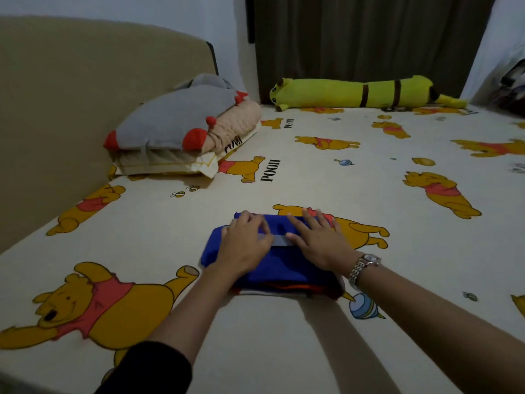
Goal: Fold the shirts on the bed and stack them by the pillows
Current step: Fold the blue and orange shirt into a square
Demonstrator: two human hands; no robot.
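A folded blue shirt (279, 265) lies in the middle of the bed, on top of other folded cloth with an orange and white edge (287, 288) showing at its near side. My left hand (245, 243) rests flat on the shirt's left half, fingers straight. Flat on the right half lies my right hand (318, 240), fingers spread, a silver watch on its wrist. A grey strip of the shirt shows between the two hands. The pillows (181, 129) are stacked at the far left by the headboard.
The bed sheet (312, 172) is cream with yellow bear prints. A tan headboard (71, 109) runs along the left. A long green plush toy (355, 92) lies at the far edge below dark curtains (369, 38). Bare sheet lies between the shirt and the pillows.
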